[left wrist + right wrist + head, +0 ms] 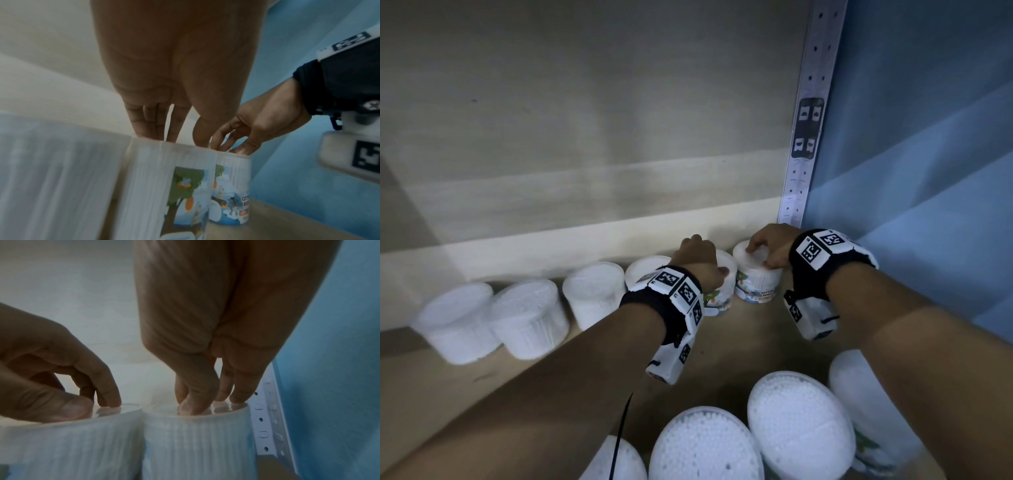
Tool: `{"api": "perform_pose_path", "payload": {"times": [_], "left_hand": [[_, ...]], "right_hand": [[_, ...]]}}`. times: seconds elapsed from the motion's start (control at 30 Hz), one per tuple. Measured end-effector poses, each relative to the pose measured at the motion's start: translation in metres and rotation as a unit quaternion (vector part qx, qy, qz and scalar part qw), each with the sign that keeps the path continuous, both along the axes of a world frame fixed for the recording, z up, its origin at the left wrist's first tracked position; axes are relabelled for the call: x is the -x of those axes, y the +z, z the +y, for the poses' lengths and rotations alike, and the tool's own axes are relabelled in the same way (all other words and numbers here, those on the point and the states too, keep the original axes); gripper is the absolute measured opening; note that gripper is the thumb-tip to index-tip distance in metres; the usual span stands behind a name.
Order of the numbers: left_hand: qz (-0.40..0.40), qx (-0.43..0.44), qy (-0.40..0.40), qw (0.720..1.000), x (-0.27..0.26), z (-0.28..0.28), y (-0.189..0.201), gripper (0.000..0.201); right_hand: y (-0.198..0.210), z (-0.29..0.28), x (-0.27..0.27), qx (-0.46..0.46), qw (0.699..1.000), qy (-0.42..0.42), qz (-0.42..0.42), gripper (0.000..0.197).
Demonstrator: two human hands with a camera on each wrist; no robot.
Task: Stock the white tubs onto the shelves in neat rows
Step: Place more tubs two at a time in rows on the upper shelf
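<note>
White tubs (756,277), hands (770,246) gripping two lids

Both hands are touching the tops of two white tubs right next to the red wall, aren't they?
Not quite: the wall is blue, not red, as the head view shows. The left hand and right hand do each touch the top of a white ribbed plastic tub.

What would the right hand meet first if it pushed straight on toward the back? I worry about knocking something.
Probably the pale back wall behind its tub; the right hand shows nothing between, though depth is unclear.
</note>
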State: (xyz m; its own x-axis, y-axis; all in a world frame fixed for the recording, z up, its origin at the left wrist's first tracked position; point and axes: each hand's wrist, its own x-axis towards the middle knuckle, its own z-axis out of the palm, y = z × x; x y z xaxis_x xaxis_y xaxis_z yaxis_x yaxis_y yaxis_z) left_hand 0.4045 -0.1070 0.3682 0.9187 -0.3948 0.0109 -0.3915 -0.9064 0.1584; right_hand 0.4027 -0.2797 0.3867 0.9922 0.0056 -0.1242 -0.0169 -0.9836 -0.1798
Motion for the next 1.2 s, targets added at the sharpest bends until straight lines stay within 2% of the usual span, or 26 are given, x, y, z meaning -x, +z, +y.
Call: {"api": "perform_pose_path", "payload": {"times": [0.23,0.43,0.63,0.9,1.07,1.2], "left_hand": [[0.027,-0.002,-0.039,0.999,0.003,0.004,0.011,0.048],[0.056,0.004,-0.064,0.996,0.005,0.008,0.014,0.053],[0.044,-0.02,-0.073,0.996,0.011,0.006,0.017,0.052],[0.031,-0.11,-0.147,0.982,0.022,0.0,0.031,0.047],[0.048,-0.15,-0.189,0.969,0.038,-0.006,0.037,0.047],[0.052,-0.166,-0.226,0.958,0.057,-0.012,0.039,0.047]], "right_hand": [[-0.001,-0.001,-0.001,-0.004,1.0,0.003,-0.002,0.051],[-0.002,-0.001,-0.001,-0.002,1.0,0.007,-0.004,0.051],[-0.001,-0.001,0.001,0.004,1.0,0.011,-0.002,0.05],[0.012,0.005,0.003,0.058,0.997,0.034,0.049,0.053],[0.018,0.002,0.021,0.131,0.987,0.062,0.076,0.059],[0.028,0.004,0.047,0.162,0.978,0.084,0.102,0.055]]}}
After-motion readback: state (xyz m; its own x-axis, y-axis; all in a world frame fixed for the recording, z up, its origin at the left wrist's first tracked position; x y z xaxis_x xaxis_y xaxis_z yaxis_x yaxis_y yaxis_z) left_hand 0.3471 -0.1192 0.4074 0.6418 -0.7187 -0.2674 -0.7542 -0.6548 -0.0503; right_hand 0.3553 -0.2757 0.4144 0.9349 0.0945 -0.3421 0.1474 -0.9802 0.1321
